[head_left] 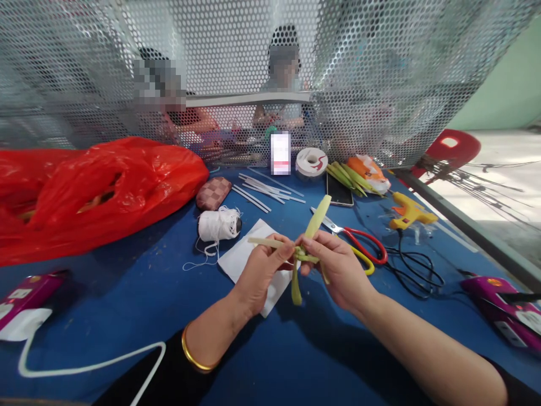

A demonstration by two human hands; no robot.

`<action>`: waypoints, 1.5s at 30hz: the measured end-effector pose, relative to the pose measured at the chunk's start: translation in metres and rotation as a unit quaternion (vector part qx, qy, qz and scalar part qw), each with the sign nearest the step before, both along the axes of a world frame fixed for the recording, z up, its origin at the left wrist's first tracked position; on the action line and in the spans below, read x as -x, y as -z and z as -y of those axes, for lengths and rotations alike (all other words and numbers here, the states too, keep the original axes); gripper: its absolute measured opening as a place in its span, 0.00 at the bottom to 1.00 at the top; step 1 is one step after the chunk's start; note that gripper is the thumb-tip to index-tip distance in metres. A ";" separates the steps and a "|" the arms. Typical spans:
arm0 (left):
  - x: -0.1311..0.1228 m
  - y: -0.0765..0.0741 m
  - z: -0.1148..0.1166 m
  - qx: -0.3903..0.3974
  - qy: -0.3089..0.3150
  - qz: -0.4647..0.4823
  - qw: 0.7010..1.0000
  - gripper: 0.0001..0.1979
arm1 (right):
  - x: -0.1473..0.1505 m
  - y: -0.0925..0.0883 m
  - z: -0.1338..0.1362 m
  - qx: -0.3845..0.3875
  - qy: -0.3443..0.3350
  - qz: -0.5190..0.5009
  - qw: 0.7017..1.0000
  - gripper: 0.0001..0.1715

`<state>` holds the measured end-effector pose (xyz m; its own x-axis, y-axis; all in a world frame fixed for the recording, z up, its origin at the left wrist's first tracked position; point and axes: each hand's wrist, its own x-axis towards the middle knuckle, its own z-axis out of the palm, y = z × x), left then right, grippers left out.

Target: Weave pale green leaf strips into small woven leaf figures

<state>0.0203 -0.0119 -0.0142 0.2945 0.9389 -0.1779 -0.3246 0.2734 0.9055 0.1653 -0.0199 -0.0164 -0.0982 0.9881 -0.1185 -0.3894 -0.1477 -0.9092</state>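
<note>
We have the knotted leaf strips (pixel 300 253) between our two hands, above the blue bench (pixel 160 307) and partly over a white paper sheet (pixel 237 252). The knot sits right at both grips, squeezed between the fingertips of the left hand (pixel 262 266) and the right hand (pixel 341 269), with neither clearly nearer. Each grip is pinched closed on the strips. The broadest blade's long axis slants up from the knot, away from us and to our right; one tail points left across the left thumb, another hangs down towards us.

Of the containers, the red plastic bag (pixel 139 175) shows something brownish through a gap, too unclear to name. We cannot see inside the checkered pouch (pixel 213 193) or the orange-and-white plastic bag (pixel 367 171) beside the leaf bundle (pixel 353 177).
</note>
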 end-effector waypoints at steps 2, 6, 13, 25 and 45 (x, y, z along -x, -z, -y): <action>-0.002 0.000 0.001 0.006 0.006 -0.019 1.000 0.19 | 0.000 0.004 -0.001 -0.010 0.017 0.018 1.000 0.14; -0.002 0.001 0.002 0.034 0.002 -0.037 0.999 0.19 | -0.004 0.009 -0.005 -0.068 0.053 0.091 0.992 0.12; 0.006 0.006 0.001 0.098 0.141 -0.023 0.985 0.26 | -0.012 0.004 -0.008 -0.089 -0.003 0.154 0.984 0.09; 0.001 0.002 0.002 0.100 0.124 -0.047 0.986 0.21 | -0.008 0.004 -0.008 -0.049 -0.006 0.102 0.994 0.14; 0.002 0.004 0.004 0.081 0.170 -0.082 0.979 0.17 | -0.004 0.006 -0.006 -0.002 0.056 0.069 0.996 0.16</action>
